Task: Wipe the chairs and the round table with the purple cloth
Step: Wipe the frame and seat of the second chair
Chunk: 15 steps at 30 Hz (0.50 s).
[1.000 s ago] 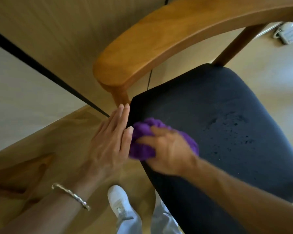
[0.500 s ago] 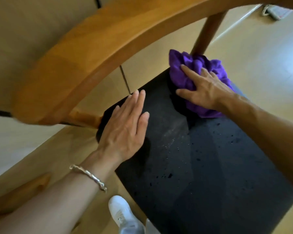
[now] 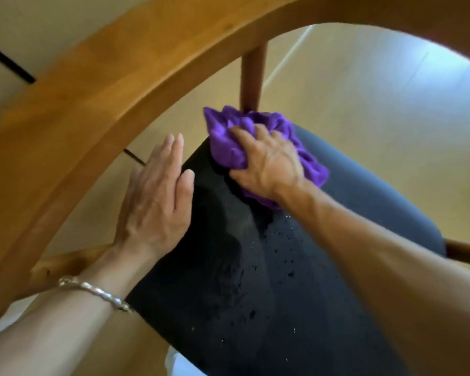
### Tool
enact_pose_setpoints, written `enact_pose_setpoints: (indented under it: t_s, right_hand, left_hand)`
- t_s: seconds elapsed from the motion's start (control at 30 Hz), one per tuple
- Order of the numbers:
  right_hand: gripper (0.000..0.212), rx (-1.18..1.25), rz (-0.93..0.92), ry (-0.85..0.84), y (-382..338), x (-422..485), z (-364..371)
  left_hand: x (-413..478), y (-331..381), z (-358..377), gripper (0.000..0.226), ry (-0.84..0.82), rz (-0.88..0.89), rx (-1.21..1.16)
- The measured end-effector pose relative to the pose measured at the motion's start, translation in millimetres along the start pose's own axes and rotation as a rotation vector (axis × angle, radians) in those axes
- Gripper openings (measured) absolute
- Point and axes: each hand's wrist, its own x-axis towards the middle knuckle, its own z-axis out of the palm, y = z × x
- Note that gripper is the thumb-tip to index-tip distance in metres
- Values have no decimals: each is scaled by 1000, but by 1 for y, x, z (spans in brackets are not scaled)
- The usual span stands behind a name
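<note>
A chair with a black seat (image 3: 282, 280) and a curved wooden backrest (image 3: 114, 85) fills the view from above. My right hand (image 3: 266, 164) presses the crumpled purple cloth (image 3: 228, 137) onto the far corner of the seat, near a wooden back post (image 3: 251, 80). My left hand (image 3: 158, 196) lies flat, fingers together, at the seat's left edge, holding nothing. Small dark specks dot the seat's middle. The round table is out of view.
Pale wooden floor (image 3: 364, 99) surrounds the chair. The backrest arches low over the seat, above both hands. A wooden rail (image 3: 464, 253) juts out at the seat's right side. A black line (image 3: 8, 63) crosses the floor at upper left.
My right hand swept the cloth from the seat's near left edge to its far corner and stays there. My left hand shifted slightly off the seat to its left edge.
</note>
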Motion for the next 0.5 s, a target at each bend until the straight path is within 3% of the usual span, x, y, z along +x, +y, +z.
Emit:
enact_pose_setpoints:
  t_s: [0.1,0.2,0.27,0.37,0.5]
  right_hand:
    - [72,109,-178,26,-50,-44,14]
    - [73,137,-429,-121,-97,-110,33]
    - [70,185,-488,-180,-103,-129,34]
    - [64,238,-341,-29,-57,-103,10]
    - [65,190,61,203,61,-45,-41]
  left_hand:
    - [10,10,-8,63,34,58,8]
    - [15,20,-13,61,-28,141,8]
    - [18,22,-14,62,-73,196,38]
    - [26,23,-12,60,-89,271,79]
    - [39,19,-1,66,-176,227,128]
